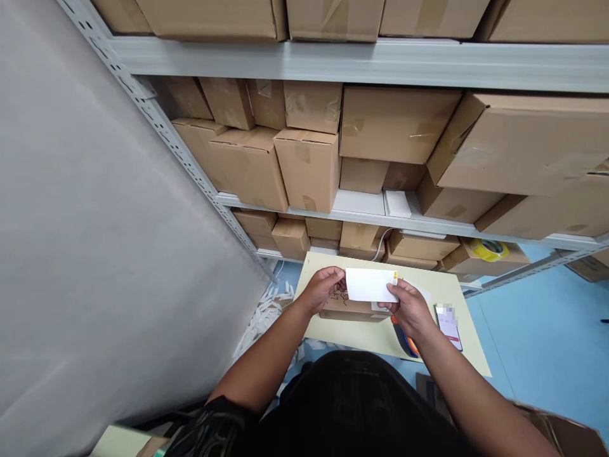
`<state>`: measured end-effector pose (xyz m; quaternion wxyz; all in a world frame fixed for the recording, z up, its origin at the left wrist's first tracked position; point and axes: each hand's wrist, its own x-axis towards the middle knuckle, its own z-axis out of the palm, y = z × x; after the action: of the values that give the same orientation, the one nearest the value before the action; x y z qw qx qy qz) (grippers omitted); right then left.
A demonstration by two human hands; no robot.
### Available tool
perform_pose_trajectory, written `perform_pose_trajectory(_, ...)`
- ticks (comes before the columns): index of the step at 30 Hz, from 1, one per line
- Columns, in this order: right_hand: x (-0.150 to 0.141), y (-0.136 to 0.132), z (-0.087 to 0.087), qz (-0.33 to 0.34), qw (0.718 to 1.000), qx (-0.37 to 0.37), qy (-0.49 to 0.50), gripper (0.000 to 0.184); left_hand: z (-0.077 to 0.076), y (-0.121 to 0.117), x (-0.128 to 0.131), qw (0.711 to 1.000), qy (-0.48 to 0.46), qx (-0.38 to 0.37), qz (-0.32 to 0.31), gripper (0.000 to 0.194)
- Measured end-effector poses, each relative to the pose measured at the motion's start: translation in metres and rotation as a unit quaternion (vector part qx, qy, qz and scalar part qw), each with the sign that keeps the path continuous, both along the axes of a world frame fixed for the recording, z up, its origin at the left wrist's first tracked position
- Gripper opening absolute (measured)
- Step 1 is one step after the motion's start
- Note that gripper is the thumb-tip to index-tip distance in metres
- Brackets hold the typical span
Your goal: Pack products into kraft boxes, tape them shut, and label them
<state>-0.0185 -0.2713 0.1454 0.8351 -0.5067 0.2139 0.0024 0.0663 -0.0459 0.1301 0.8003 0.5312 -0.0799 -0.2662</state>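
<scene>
A white rectangular sheet (pixel 369 285), like a label or slip with a small yellow mark at its upper right corner, is stretched between my two hands. My left hand (pixel 325 287) pinches its left edge. On the right edge, my right hand (pixel 408 304) grips it between thumb and fingers. Below the sheet lies a cardboard box (pixel 349 314) with dark handwriting, partly hidden by the sheet and my hands. The box rests on a pale yellow table (pixel 447 289). An orange and dark blue object (pixel 406 339) sits under my right wrist, its kind unclear.
A phone (pixel 448 327) lies on the table's right side. Behind it stands a metal shelf (pixel 419 223) filled with cardboard boxes (pixel 307 168). A yellow tape roll (pixel 489 249) rests on a lower box. White paper strips (pixel 266 314) litter the floor by the grey wall (pixel 118 254).
</scene>
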Motion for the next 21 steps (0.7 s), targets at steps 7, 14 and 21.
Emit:
perform_pose_trajectory(7, 0.0028, -0.0100, 0.0038, 0.031, 1.000, 0.004, 0.003, 0.030, 0.0016, -0.0085, 0.0045, 0.999, 0.045, -0.009, 0.010, 0.049)
perform_pose_trajectory(14, 0.0040, -0.0104, 0.0032, 0.051, 0.998, 0.020, 0.009, 0.029, 0.0004, -0.0094, 0.0080, 0.993, 0.074, -0.092, -0.010, 0.040)
perform_pose_trajectory(21, 0.0048, -0.0083, -0.0041, 0.060, 0.998, 0.017, 0.004, 0.033, -0.0033, -0.0066, 0.0088, 0.986, 0.098, -0.131, -0.021, 0.036)
